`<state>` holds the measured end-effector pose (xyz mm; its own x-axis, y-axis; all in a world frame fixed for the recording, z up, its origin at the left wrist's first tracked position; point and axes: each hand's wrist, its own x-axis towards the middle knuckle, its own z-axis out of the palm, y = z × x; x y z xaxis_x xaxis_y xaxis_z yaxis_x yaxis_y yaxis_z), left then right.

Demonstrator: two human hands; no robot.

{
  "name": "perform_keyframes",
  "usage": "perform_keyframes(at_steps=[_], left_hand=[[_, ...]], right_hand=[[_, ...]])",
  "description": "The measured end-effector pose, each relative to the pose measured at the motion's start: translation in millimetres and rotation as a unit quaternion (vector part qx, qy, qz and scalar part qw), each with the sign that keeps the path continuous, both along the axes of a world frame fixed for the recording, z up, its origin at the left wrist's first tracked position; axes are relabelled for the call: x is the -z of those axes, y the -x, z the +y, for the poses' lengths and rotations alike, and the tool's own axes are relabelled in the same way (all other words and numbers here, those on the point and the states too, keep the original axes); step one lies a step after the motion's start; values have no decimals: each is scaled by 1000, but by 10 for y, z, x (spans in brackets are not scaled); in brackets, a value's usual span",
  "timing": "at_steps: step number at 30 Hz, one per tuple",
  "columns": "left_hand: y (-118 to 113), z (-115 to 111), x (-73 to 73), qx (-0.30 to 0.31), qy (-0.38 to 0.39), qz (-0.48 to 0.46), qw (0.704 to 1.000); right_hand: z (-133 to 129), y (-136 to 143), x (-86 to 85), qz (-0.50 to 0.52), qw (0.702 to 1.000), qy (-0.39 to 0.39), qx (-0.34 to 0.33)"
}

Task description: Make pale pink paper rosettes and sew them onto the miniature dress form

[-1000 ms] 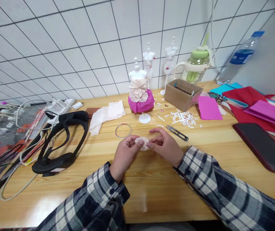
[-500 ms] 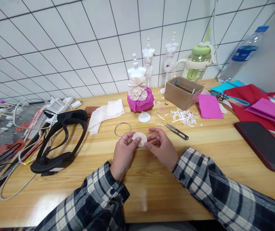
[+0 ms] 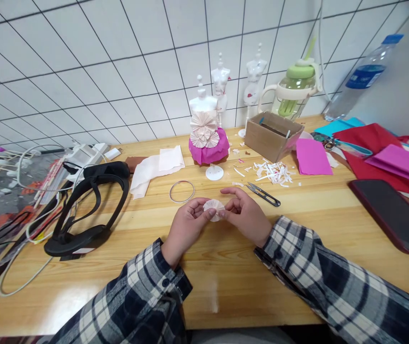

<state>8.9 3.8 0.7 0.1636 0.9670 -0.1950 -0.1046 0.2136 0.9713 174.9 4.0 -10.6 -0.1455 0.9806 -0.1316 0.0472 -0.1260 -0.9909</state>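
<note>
A small round pleated paper piece [image 3: 214, 209], pale pink, is held between both hands above the wooden table. My left hand [image 3: 188, 224] pinches its left side, thumb on top. On its right edge, my right hand [image 3: 247, 215] grips with thumb and fingertips, the index finger raised. Behind them stands a small white dress form [image 3: 203, 104] with pleated pale fans [image 3: 204, 130] at its front and a magenta skirt [image 3: 209, 150]. A thin metal ring [image 3: 182, 191] and black snips [image 3: 263, 194] lie just beyond my hands.
Paper shreds [image 3: 274, 172] lie before a cardboard box [image 3: 273, 136]. Pale crepe paper [image 3: 154, 169] and a black headset [image 3: 86, 210] are at left. At right are a phone [image 3: 393, 215], magenta paper [image 3: 313, 156] and red paper [image 3: 365, 143]. Two more dress forms, a cup and a bottle stand behind.
Both hands and the pleated piece have shifted slightly right and nearer together. My right thumb and fingertips now close on the piece's right edge. The view has tilted slightly.
</note>
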Motion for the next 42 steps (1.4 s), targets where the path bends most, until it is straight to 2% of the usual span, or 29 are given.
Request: perform_keyframes(at_steps=[4,6,12,18,24,27,31,36,42], left_hand=[[-7,-22,2,43,66,-128,989],[-17,-24,14,45,86,-147,984],[-4,14,60,19,59,-81,995],[11,18,60,31,39,-68,996],[8,15,39,-17,25,-47,998],[9,11,11,-6,5,-10,1000],[6,-8,-29,21,-13,35,999],[17,-20,-44,42,-17,43,998],[39,-6,6,53,-20,52,997]], right_hand=[[0,1,-8,36,999,-1,21],[-4,12,-5,33,999,-6,20],[5,3,23,2,1000,-19,-3],[7,-3,22,-29,999,-28,6],[-10,3,8,-38,998,-52,-2],[-10,-11,-5,-26,996,-84,6],[-5,-20,-2,-10,998,-62,-5],[-6,-8,30,-1,999,-47,-23],[3,-14,28,22,999,-34,-23]])
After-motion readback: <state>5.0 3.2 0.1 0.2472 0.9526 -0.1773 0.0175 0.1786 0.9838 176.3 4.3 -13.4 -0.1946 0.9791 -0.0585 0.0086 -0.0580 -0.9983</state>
